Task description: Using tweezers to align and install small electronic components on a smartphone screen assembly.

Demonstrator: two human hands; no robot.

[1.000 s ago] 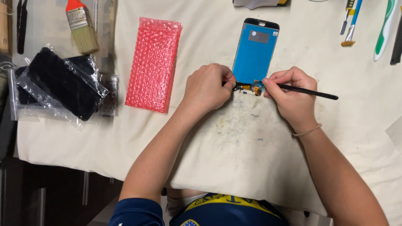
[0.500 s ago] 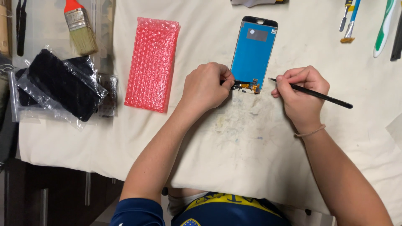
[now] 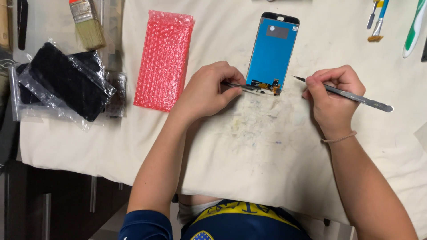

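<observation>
A flat, rectangular phone display panel with a bright blue backing and a black top edge [image 3: 272, 51] lies face down on the cream cloth-covered bench [image 3: 249, 151], just beyond a smudged, stained patch of the cloth. At its near edge a small cluster of dark and gold connector parts [image 3: 264, 85] is exposed.

The left hand [image 3: 208, 91] is curled, its thumb and fingers pinching a pair of thin dark metal tweezers [image 3: 238, 85] whose tips reach the connector cluster at the panel's lower edge. The right hand [image 3: 331, 95] is closed around a slim grey metal spudger [image 3: 344, 94], held like a pen, its point lifted just clear of the panel's right lower corner and not touching it.

The panel looks thin, light and stiff, likely glass under the blue layer, so it would crack if bent or pressed at one point; it is best held by its long side edges. The ribbon and connector end appears delicate and easily torn, calling for fine tips only.

To the left lie a pink bubble-wrap pouch [image 3: 164, 60], dark parts in clear plastic bags [image 3: 62, 84], and a paintbrush with pale bristles [image 3: 86, 24]. At the far right are a green and white toothbrush [image 3: 414, 29] and small hand tools [image 3: 377, 20].
</observation>
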